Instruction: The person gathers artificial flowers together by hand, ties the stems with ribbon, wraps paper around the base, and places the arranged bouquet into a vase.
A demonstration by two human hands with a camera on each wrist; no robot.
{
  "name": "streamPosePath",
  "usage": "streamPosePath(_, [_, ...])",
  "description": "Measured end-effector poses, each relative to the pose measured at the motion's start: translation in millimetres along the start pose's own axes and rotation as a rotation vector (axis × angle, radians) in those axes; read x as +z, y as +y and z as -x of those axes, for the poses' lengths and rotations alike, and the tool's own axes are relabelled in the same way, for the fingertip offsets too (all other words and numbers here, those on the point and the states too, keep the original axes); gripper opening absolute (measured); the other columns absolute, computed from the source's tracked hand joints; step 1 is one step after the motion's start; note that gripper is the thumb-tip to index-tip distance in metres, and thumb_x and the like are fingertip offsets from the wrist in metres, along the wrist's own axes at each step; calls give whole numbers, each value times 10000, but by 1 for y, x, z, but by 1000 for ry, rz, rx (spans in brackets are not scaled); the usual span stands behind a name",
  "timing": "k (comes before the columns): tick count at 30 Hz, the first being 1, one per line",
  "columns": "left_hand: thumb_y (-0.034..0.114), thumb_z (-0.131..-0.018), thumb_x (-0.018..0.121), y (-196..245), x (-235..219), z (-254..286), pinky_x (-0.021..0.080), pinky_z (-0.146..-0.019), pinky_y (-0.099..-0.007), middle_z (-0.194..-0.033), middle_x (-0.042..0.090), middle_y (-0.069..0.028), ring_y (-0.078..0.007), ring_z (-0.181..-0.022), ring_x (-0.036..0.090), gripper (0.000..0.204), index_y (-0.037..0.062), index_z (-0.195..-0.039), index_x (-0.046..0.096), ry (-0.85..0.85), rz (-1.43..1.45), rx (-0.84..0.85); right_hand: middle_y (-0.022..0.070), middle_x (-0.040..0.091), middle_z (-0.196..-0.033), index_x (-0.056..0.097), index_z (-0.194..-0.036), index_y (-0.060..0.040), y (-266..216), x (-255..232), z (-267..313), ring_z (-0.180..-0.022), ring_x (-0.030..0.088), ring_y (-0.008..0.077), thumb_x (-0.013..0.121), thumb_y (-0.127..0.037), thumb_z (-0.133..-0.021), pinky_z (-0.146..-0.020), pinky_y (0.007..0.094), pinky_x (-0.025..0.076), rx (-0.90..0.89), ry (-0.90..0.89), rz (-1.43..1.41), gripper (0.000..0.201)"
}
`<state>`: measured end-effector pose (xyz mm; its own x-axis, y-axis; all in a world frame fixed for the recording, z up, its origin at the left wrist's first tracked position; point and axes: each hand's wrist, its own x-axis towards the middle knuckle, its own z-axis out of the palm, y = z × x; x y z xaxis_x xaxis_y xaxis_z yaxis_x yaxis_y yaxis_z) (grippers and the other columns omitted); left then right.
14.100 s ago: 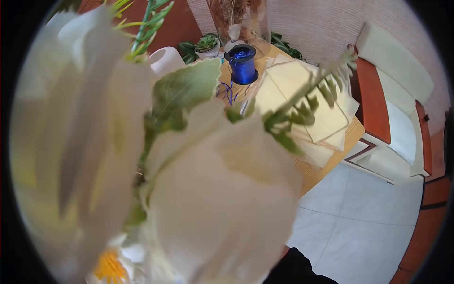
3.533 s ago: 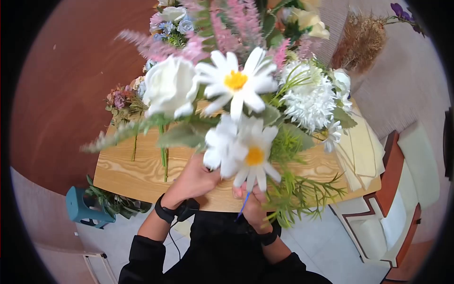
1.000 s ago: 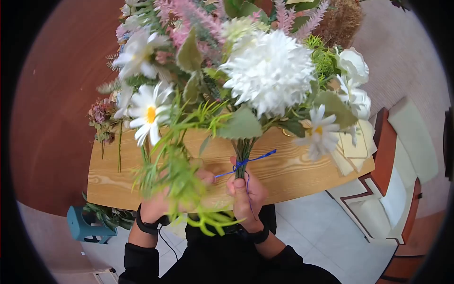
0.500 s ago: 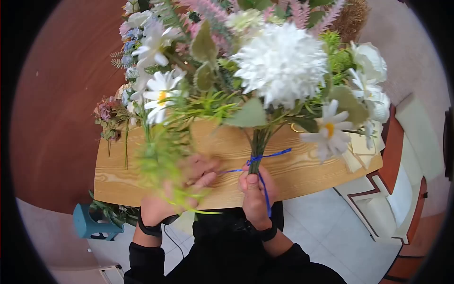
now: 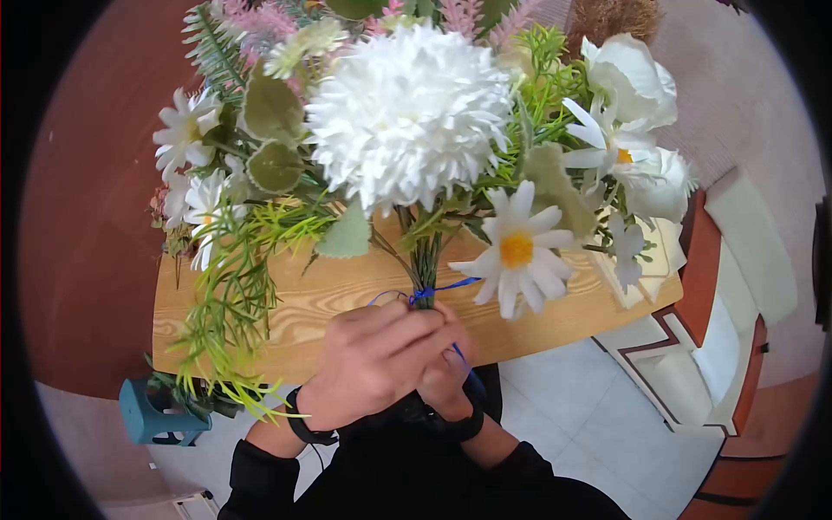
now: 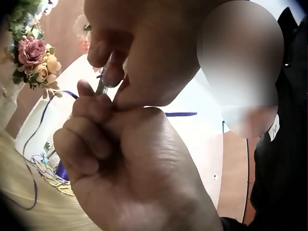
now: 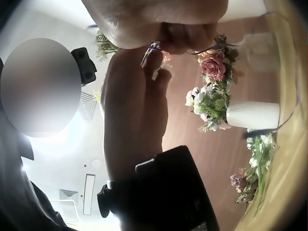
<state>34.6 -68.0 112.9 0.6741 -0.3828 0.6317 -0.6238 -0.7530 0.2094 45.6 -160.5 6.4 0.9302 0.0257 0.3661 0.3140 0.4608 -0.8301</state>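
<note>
A large bouquet of artificial flowers fills the upper head view, with a white chrysanthemum point(image 5: 412, 117), daisies point(image 5: 516, 250), white roses and trailing greenery. Its green stems point(image 5: 425, 256) are gathered low down, where a blue ribbon point(image 5: 422, 295) is knotted round them with loose ends. Just below the knot my right hand point(image 5: 445, 381) grips the stems, partly covered by my left hand point(image 5: 373, 360). The left fingers close round the stem ends against the right hand. In the left wrist view the left hand point(image 6: 130, 154) has curled fingers, and a ribbon strand point(image 6: 180, 114) sticks out beside it.
Under the bouquet lies the wooden table point(image 5: 312, 303), with cream paper sheets point(image 5: 663, 251) on its right. A ribbon spool point(image 6: 62, 171) and a white ribbed vase point(image 7: 252, 115) stand on it. A teal stool point(image 5: 156, 416) is at the left, a pale armchair point(image 5: 754, 251) at the right.
My left hand has come right, from pulling a ribbon end out sideways to the stems beside my right hand. The bouquet has shifted left and sits closer in the head view, its greenery swinging left.
</note>
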Motion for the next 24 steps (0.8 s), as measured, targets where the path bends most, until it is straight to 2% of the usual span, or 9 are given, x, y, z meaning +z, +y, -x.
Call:
streamPosePath(8, [59,-611,641,-15,-8,10,486,-610,-300,-867,615,-31,-183,-732,607,310,35,-921,653,-103,173,197,59,597,-875,529,-1057,54,-4,-4,-3,-772,562,113,539,-123,-891,-685,231,453,71,-39,65,243])
streamPosePath(10, [108,-735,624,-17,-19,14,480,-705,-355,-920,589,-123,-282,-839,581,219,0,-925,610,14,326,-170,14,530,-767,540,-997,61,-11,-3,-5,-627,463,54,517,-250,-924,-569,182,381,212,-32,-127,320])
streamPosePath(13, [142,-828,578,-22,-6,9,474,-720,-381,-903,591,-174,-341,-821,588,247,-39,-997,570,94,206,-344,-11,489,-719,544,-985,55,-11,6,-1,-595,423,38,531,-271,-917,-522,173,334,196,-4,-103,334])
streamPosePath(14, [168,-861,547,-29,-7,22,475,-706,-369,-907,595,-179,-346,-806,599,274,-23,-1058,551,-161,279,-464,-5,500,-718,539,-978,54,-11,3,-2,-605,436,46,530,-285,-917,-531,180,346,200,-44,-97,344])
streamPosePath(17, [212,-851,550,-34,-10,24,461,-676,-373,-877,598,-197,-373,-738,568,300,-40,-1011,584,-316,563,-539,1,505,-719,535,-971,50,-12,2,0,-610,438,52,533,-299,-913,-535,187,352,101,-28,127,354])
streamPosePath(19, [214,-886,526,-29,-17,19,461,-599,-325,-675,585,-125,-281,-637,589,257,-14,-983,598,-285,549,-480,4,508,-719,534,-964,46,-13,0,-3,-614,441,54,534,-304,-912,-543,186,355,110,-12,88,353])
streamPosePath(21, [224,-914,503,-20,-26,19,452,-560,-284,-559,547,-64,-161,-562,573,261,-15,-868,599,-484,643,-764,10,513,-719,532,-948,37,-13,-1,-5,-621,448,57,537,-313,-910,-558,184,361,149,-21,-6,352])
streamPosePath(22, [254,-921,510,-22,-20,29,433,-519,-238,-596,571,-43,-59,-544,518,311,-22,-835,625,-392,585,-772,16,514,-712,527,-940,33,-15,0,-4,-614,448,59,534,-319,-910,-553,189,358,176,5,27,353])
streamPosePath(24, [254,-918,519,-31,-25,42,422,-503,-229,-610,581,-33,-48,-525,492,301,-13,-860,646,-381,753,-861,19,528,-728,535,-952,23,-11,0,-3,-616,453,56,526,-258,-916,-555,183,366,151,15,-9,284])
